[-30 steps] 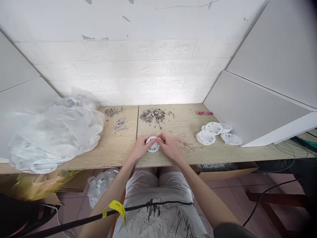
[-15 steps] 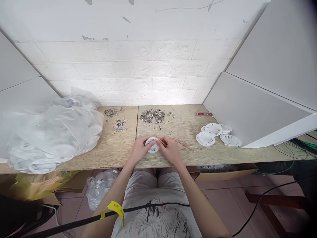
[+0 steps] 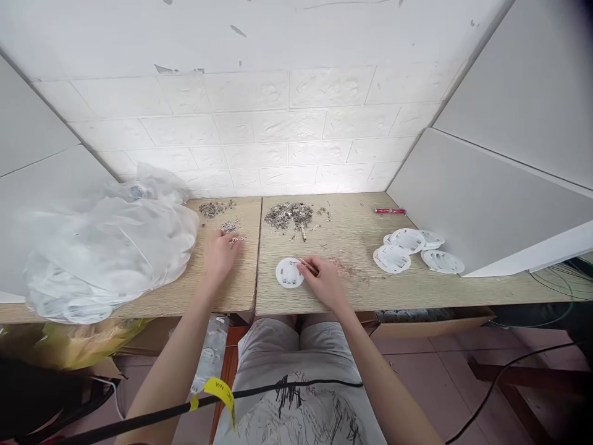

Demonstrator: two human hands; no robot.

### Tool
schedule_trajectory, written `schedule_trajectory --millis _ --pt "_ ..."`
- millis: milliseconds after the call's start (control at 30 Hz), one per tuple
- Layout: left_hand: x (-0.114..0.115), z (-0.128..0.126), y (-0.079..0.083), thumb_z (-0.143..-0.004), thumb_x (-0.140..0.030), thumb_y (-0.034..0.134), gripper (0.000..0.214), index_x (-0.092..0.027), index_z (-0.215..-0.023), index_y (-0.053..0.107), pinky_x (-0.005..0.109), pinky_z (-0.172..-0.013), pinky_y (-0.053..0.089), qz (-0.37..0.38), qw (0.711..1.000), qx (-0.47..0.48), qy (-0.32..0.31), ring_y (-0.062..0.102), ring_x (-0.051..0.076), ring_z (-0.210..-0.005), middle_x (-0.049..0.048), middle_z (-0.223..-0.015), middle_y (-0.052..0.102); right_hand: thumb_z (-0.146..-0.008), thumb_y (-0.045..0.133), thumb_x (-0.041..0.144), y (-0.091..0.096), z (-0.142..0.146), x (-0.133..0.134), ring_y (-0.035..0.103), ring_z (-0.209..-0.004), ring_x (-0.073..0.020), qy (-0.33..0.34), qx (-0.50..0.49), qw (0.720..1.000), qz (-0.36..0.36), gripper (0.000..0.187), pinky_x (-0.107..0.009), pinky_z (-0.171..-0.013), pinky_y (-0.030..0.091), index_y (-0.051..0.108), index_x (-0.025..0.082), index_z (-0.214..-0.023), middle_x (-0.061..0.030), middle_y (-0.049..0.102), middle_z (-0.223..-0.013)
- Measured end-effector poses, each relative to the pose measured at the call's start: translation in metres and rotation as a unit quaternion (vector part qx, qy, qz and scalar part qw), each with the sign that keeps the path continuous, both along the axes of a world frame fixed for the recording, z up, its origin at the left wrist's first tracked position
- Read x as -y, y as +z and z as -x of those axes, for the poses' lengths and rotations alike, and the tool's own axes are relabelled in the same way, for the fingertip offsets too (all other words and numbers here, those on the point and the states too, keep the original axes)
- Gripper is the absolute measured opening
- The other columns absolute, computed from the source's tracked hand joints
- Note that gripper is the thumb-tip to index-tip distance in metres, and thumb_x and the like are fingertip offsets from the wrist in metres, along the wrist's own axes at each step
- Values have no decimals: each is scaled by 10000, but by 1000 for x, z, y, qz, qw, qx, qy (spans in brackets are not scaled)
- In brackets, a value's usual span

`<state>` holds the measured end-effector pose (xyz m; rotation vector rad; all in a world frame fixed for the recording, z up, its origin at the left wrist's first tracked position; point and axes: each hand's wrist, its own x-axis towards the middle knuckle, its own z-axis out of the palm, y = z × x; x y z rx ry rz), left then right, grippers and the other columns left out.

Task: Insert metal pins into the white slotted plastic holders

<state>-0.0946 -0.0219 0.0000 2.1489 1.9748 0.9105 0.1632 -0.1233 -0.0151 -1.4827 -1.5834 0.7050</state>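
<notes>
A white round disc (image 3: 288,273) with small metal pieces set in it lies flat on the table near the front edge. My right hand (image 3: 322,279) is at its right side, closed round a thin brownish stick (image 3: 309,267) whose tip points at the disc. To the left, my left hand (image 3: 221,253) reaches to a small pile of tiny silvery parts (image 3: 230,226). Its thumb and fingers are apart, with some of the parts showing between them. Whether it touches any single part is too small to tell.
Behind the disc is a larger heap of small metal parts (image 3: 288,215); a darker pile (image 3: 212,209) lies back left. Several white discs (image 3: 393,258) overlap at the right, near a red pen-like object (image 3: 390,211). A big clear plastic bag (image 3: 111,247) fills the left side.
My left hand has let go of the disc and moved left and away from me to the small silvery pile. My right hand stays by the disc with the stick.
</notes>
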Motion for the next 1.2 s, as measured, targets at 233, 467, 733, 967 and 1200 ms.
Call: schedule_trajectory --millis 233,467,733,967,1200 --pt "-7 -4 -6 -810 -194 578 140 -189 -798 717 395 -813 447 19 1000 -3 3 570 261 -843 106 -871 644 -880 534 398 -2 0 -1 532 -637 -145 2 9 1000 -3 247 -261 -605 358 639 182 -823 -18 653 -716" --pt "-2 -4 1 -859 -196 544 180 -155 -819 715 382 -807 425 8 1000 23 -5 571 251 -840 87 -833 646 -884 525 392 -1 0 -1 507 -610 -140 4 11 1000 0 249 -261 -589 345 635 185 -797 -6 628 -680" --pt "42 -57 0 -771 -361 646 215 -174 -841 728 274 -612 420 59 935 340 -79 550 144 -621 23 -690 666 -865 543 368 -1 1 -3 543 -678 -154 -32 3 999 -15 229 -264 -632 371 628 176 -775 -28 649 -741" --pt "56 -91 -13 -726 -354 661 220 -156 -815 699 286 -665 468 126 894 410 -127 632 171 -724 61 -794 720 -862 549 312 1 12 -4 561 -715 -167 -82 46 995 -38 213 -292 -674 413 684 169 -945 -76 671 -945" --pt "58 -92 -16 -742 -373 652 236 -161 -826 715 272 -618 447 124 899 391 -156 593 145 -658 47 -793 721 -861 549 313 14 23 -19 532 -676 -149 -16 -5 999 -39 189 -267 -636 395 665 176 -802 -40 650 -785"
